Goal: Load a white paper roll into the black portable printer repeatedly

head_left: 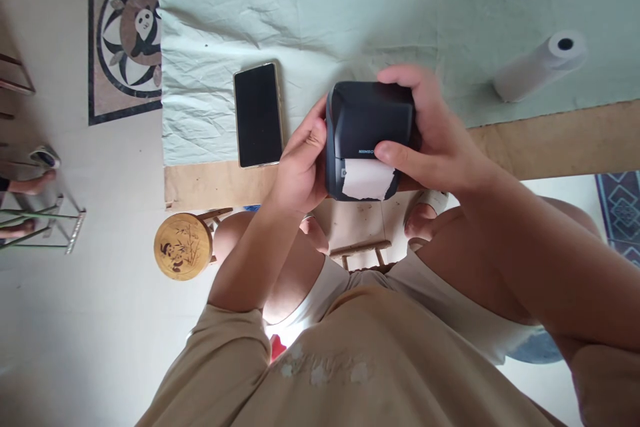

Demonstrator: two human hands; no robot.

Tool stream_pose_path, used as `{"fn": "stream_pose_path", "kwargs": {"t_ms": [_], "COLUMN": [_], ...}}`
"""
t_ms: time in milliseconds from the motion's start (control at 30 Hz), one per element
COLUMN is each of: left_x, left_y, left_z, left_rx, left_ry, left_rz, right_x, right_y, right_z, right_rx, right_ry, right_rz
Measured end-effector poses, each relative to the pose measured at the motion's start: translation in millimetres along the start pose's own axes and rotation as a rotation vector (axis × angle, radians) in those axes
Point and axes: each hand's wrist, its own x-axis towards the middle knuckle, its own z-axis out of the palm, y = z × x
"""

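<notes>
We hold the small black printer (370, 133) above the tabletop (350, 20), left hand (300, 167) gripping its side, right hand (430, 133) wrapped over it. Right thumb presses its white paper strip (367, 179); tearing it likely needs a steady grip.

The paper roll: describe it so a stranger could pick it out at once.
Start at the table's pale green cloth and go to its far right side, away from both hands. The paper roll lies there on its side, alone: a white cylinder with a dark hollow core, unlike the flat black phone.
</notes>
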Motion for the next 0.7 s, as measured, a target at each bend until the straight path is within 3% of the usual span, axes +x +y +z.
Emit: {"fn": "stream_pose_path", "kwargs": {"t_ms": [133, 267, 400, 500, 700], "left_x": [1.2, 1.3, -1.1, -2.8, -3.5], "left_y": [0.9, 0.1, 0.9, 1.9, 2.7], "left_z": [0.7, 2.7, 3.5, 2.1, 2.7], "left_rx": [0.029, -0.012, -0.050, -0.015, 0.027], "left_ry": [0.003, 0.037, 0.006, -0.009, -0.025], "left_rz": [0.010, -0.014, -0.037, -0.044, -0.027], "right_x": [0.6, 0.3, -1.2, -1.4, 3.5], "right_y": [2.9, 1.3, -6.2, -15.4, -31.2], "right_z": [-3.6, -8.7, -10.2, -6.5, -2.0], "right_rx": [0.004, -0.119, -0.350, -0.335, -0.114], "right_ry": [-0.067, -0.032, 0.249, 0.480, 0.645], "right_rz": [-0.031, -0.054, -0.093, -0.085, -0.027]}}
